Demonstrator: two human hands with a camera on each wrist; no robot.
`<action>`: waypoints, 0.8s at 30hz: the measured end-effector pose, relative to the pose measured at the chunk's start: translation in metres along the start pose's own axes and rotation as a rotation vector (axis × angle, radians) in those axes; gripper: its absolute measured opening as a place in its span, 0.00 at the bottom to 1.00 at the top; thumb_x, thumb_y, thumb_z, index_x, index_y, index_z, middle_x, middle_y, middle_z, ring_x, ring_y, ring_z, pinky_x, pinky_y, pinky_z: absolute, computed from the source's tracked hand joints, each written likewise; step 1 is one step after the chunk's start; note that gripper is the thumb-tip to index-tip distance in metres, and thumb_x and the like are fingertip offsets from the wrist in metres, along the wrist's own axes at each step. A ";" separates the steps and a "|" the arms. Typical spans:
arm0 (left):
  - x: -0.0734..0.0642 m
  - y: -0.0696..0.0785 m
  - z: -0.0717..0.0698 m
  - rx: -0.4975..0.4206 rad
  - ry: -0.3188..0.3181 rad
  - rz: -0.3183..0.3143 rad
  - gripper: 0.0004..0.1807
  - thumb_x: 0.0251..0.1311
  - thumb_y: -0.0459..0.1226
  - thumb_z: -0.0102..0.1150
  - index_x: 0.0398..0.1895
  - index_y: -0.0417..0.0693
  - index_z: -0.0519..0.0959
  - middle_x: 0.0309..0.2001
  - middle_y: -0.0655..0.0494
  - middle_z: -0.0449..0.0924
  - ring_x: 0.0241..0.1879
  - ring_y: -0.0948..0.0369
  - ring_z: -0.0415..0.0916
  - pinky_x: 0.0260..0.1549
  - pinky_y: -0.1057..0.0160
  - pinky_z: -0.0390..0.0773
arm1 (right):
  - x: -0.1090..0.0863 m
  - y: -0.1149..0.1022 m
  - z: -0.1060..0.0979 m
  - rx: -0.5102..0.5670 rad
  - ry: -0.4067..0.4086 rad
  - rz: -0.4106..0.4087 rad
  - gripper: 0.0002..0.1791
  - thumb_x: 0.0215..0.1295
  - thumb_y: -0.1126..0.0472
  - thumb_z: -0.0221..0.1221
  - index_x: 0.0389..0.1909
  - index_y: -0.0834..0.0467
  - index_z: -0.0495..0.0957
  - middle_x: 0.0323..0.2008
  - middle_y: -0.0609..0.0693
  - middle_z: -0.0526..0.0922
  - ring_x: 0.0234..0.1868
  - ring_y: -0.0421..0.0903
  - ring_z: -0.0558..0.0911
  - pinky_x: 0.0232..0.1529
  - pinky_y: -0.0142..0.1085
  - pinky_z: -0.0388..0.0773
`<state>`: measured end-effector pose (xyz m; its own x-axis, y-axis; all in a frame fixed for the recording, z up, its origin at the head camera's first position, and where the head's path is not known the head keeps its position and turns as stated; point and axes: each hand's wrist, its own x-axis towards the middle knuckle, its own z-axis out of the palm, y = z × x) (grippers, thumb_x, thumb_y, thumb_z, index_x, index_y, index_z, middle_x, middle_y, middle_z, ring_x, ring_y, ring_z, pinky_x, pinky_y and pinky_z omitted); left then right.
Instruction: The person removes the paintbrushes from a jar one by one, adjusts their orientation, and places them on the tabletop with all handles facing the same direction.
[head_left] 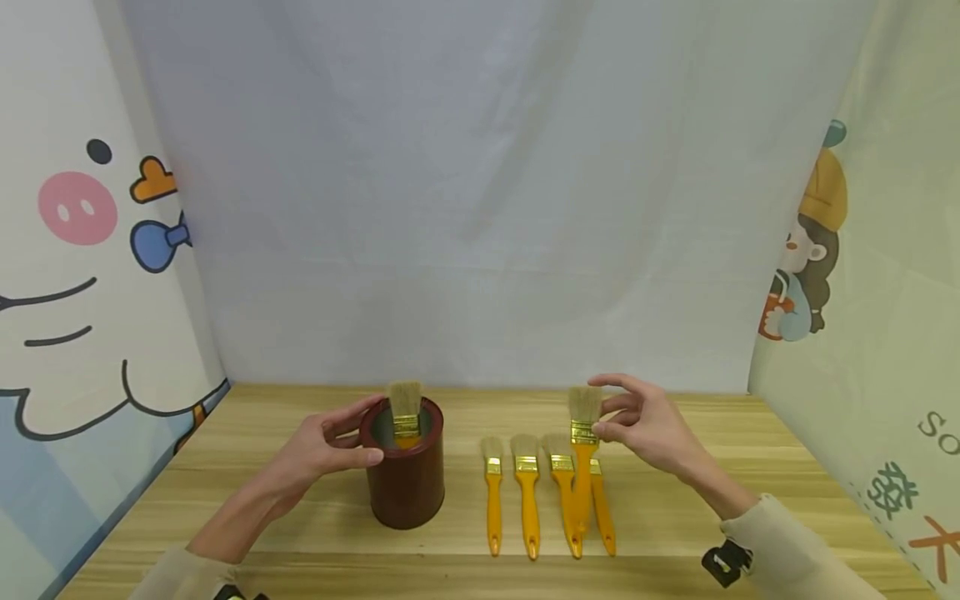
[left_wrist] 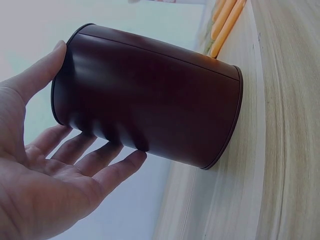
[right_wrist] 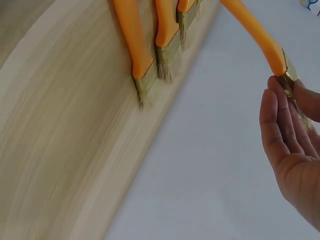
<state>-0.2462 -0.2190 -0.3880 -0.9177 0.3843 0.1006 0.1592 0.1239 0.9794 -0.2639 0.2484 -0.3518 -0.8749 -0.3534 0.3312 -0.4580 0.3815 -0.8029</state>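
My left hand (head_left: 318, 450) holds a dark brown-red cylindrical pot (head_left: 407, 492) from its left side, thumb in front and fingers round the back near the rim. The pot stands upright on the table. Out of its mouth rise the pale bristles of one paintbrush (head_left: 406, 408), the handle mostly hidden inside. Between thumb and fingers, my right hand (head_left: 651, 425) pinches a second paintbrush (head_left: 582, 475) by its gold metal band. That brush is lifted, bristles up, its orange handle hanging down, as the right wrist view also shows.
Several more orange-handled paintbrushes (head_left: 529, 504) lie in a row on the wooden table (head_left: 315, 533), bristles away from me, to the right of the pot. The raised brush overlaps two of them. A pale cloth (head_left: 480, 208) hangs behind, with printed sheets at both sides.
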 end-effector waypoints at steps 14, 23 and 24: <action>0.001 0.001 -0.001 0.000 0.004 -0.001 0.46 0.66 0.36 0.72 0.84 0.44 0.59 0.77 0.37 0.63 0.74 0.35 0.61 0.60 0.53 0.79 | -0.006 0.042 -0.046 0.065 -0.127 0.186 0.34 0.69 0.73 0.66 0.73 0.74 0.64 0.44 0.63 0.84 0.39 0.56 0.89 0.43 0.48 0.88; 0.001 0.001 0.000 -0.008 0.001 -0.009 0.45 0.66 0.36 0.72 0.84 0.46 0.61 0.78 0.38 0.62 0.75 0.36 0.61 0.61 0.53 0.79 | -0.003 0.070 -0.050 0.154 -0.206 0.274 0.37 0.68 0.73 0.66 0.74 0.77 0.62 0.42 0.63 0.83 0.37 0.58 0.87 0.45 0.57 0.87; 0.001 0.001 0.000 -0.008 0.004 -0.014 0.45 0.66 0.36 0.72 0.84 0.47 0.61 0.78 0.38 0.62 0.75 0.37 0.61 0.61 0.53 0.79 | -0.003 0.072 -0.050 0.156 -0.212 0.279 0.37 0.68 0.73 0.66 0.73 0.77 0.62 0.42 0.63 0.83 0.37 0.58 0.87 0.45 0.57 0.86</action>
<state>-0.2468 -0.2184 -0.3873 -0.9212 0.3792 0.0873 0.1431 0.1215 0.9822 -0.3022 0.3193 -0.3857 -0.9030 -0.4295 -0.0075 -0.1630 0.3587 -0.9191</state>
